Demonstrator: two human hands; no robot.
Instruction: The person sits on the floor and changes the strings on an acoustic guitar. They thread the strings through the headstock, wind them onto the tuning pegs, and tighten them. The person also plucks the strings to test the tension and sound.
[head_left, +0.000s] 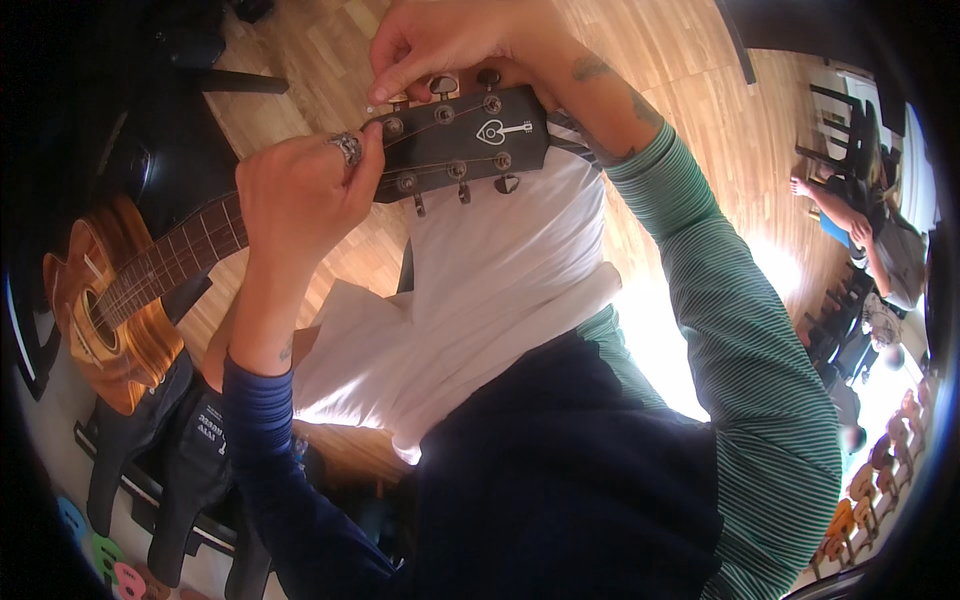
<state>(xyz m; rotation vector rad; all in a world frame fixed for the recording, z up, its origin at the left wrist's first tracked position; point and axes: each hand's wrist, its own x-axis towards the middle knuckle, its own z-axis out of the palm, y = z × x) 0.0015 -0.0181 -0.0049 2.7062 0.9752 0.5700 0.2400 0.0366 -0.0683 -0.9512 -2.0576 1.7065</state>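
Observation:
An acoustic guitar (131, 319) with a wooden body lies at the left, its neck slanting up towards the middle. Near the nut, my left hand (296, 187), a ring on one finger, is closed around the neck. The black headstock (465, 139) bears a heart-and-key mark, metal tuning machines and strings. My right hand (457, 37) is bent over its upper edge, with thumb and fingertips close together beside a tuning peg (444, 85). A tiny pale spot shows by those fingertips; whether they pinch a string end or the peg cannot be told.
A white cloth (495, 240) hangs below the headstock, over a wooden floor (322, 56). Black gig bags (187, 457) stand at the lower left, near colourful ukulele-shaped items (109, 559). At the right are a seated person (885, 247), black chairs (840, 139) and a row of small guitars or ukuleles (862, 487).

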